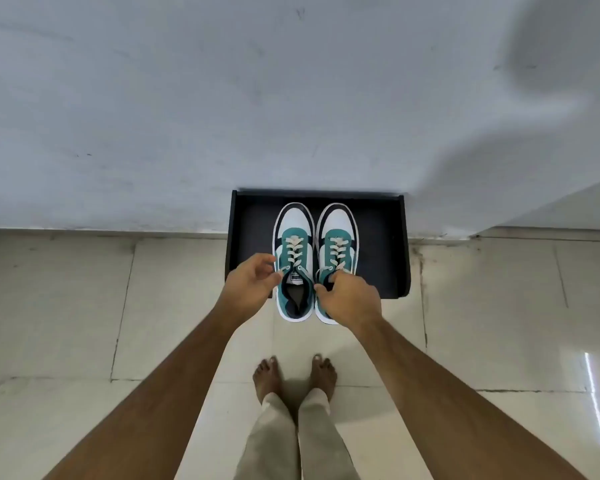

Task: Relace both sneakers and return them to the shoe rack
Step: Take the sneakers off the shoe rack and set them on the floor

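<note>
The left hand (253, 277) curls its fingers loosely beside the collar of the left teal, white and navy low-top sneaker (294, 261), thumb and fingertips near the top eyelets; whether it actually pinches the lace or merely touches the shoe's edge cannot be told. The right hand (352, 297) is closed over the collar of the matching right sneaker (336, 237), its fingers hooked into the opening and its thumb pressed against the inner side, hiding the heel. Both sneakers sit side by side, nearly touching, on the flat black shoe rack shelf (381, 244) against the pale grey wall (187, 98). Their long axes run parallel, toes pointing at the wall, heels overhanging the shelf's near edge above the cream tiled floor (66, 306). Cream laces (293, 251) cross each tongue. Bare feet (267, 375) stand just behind.
</note>
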